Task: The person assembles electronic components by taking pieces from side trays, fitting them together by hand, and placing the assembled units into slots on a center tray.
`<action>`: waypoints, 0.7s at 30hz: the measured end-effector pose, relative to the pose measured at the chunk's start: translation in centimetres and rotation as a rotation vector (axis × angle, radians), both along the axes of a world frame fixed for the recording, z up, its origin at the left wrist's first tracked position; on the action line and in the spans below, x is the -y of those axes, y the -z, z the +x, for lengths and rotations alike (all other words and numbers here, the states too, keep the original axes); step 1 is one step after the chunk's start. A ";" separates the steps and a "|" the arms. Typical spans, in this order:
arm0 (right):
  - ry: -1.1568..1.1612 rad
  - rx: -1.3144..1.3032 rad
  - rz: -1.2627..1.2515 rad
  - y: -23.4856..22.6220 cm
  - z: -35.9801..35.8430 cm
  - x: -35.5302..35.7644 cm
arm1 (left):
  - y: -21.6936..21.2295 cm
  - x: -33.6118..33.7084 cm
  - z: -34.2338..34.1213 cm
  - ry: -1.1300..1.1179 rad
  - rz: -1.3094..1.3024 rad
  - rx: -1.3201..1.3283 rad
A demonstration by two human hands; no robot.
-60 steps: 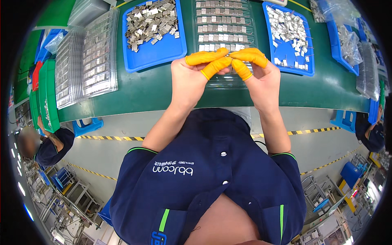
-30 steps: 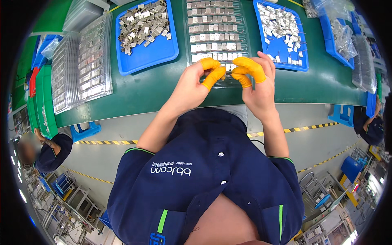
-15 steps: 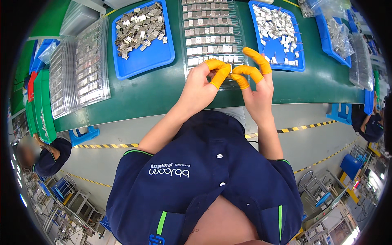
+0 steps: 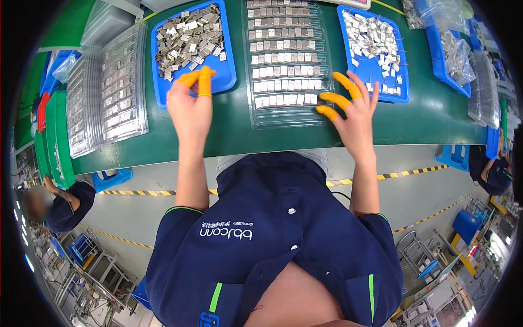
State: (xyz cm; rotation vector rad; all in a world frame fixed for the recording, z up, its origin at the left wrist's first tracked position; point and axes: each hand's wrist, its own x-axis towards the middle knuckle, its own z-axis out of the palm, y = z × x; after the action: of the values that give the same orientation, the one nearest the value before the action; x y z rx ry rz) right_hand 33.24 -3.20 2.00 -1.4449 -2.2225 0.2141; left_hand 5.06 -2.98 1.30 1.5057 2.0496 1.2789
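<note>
My left hand is over the near part of a blue tray piled with silvery metal USB plug shells. Its yellow-covered thumb and finger are pinched together; whatever lies between them is hidden. At the right edge of a clear plastic tray, my right hand is open, with its yellow-covered fingers apart. Rows of USB plugs fill that clear tray, the nearer ones whiter. Beyond the right hand, a second blue tray holds small white connector pieces, some with thin leads.
Stacked clear trays of plugs stand at the left on the green table. At the right are a blue bin with plastic bags and more clear trays. Green bins stand far left, near another person.
My hands, formerly together over the clear tray's near rows, have parted. The left moved left to the tray of metal shells; the right shifted slightly right and spread its fingers.
</note>
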 end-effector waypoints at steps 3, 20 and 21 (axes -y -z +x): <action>0.032 -0.112 0.012 -0.3 3.6 -2.1 | -0.3 -0.3 -2.0 -0.077 -0.069 -0.139; 0.371 -0.073 -0.214 1.6 4.6 -7.4 | 0.0 -3.9 -2.2 0.150 -0.191 -0.265; 0.395 -0.178 -0.229 1.7 4.7 -7.3 | 0.3 -4.2 -2.2 0.146 -0.184 -0.264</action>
State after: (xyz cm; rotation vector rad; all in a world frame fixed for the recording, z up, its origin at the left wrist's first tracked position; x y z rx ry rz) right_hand 37.91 4.13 0.29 -1.8724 -1.7732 0.4543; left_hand 2.89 1.17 0.96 1.7757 2.0996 0.8504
